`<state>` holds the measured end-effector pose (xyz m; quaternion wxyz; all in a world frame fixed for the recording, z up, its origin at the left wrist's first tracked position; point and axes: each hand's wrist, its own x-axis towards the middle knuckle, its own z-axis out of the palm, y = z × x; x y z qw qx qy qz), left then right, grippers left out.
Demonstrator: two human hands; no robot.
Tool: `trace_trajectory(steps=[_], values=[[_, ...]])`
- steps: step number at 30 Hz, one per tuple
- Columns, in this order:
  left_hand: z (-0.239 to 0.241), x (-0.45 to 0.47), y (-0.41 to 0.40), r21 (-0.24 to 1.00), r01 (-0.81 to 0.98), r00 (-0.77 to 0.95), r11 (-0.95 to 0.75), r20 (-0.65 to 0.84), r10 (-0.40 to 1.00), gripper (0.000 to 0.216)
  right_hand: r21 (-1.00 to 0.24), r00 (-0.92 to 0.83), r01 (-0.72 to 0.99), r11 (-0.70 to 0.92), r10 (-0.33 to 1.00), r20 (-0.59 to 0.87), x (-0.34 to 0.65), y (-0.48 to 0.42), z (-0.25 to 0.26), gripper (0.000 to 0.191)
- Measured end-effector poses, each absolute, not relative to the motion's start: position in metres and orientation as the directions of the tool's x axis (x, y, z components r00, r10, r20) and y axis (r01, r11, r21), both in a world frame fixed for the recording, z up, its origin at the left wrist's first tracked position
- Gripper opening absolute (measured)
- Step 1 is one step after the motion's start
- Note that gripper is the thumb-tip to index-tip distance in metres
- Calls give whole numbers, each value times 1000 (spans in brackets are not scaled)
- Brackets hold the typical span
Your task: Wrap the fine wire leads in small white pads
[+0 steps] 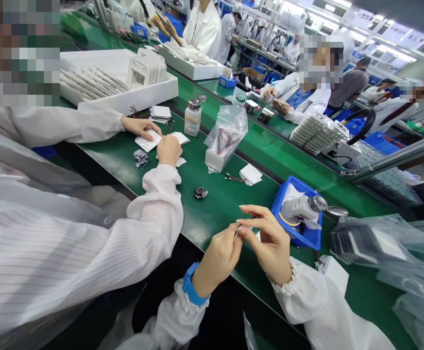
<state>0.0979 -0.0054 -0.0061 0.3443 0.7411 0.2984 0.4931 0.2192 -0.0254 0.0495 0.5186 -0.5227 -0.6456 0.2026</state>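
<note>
My left hand point(217, 255), with a blue strap at its wrist, is closed in a pinch near the front edge of the green bench. Between its fingertips is a small thin black strip point(238, 229), too small to identify further. My right hand point(272, 240) meets it there, thumb and a finger pinched on the same strip, other fingers raised. Under the right hand a bit of white point(258, 235) shows, mostly hidden. Beyond my hands lies a small black-and-white clump point(200, 193). Further back are white flat pieces point(250, 174) with thin red and black wires point(235, 178).
A blue bin point(299, 236) holding a dispenser bottle point(301, 209) stands right behind my right hand. Bagged parts point(368, 243) lie at the right. A clear bag of wires point(228, 136) stands farther back. At left, a co-worker's hands point(170, 149) handle white pieces.
</note>
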Motion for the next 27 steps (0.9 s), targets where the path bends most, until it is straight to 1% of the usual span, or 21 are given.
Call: trace_trajectory(steps=[9, 17, 23, 27], values=[[-4, 99, -8, 842, 41, 356, -538, 491, 795, 23, -790, 170, 457, 408, 832, 528, 214, -28, 45, 16], [-3, 104, -13, 882, -50, 360, -469, 454, 815, 26, -747, 195, 516, 419, 792, 579, 212, -30, 39, 13], [-3, 102, -12, 888, -61, 321, -455, 449, 834, 27, -748, 231, 530, 399, 781, 580, 217, -26, 41, 9], [-4, 102, -11, 892, -58, 306, -448, 443, 842, 28, -799, 283, 483, 357, 800, 529, 222, -22, 44, 4]])
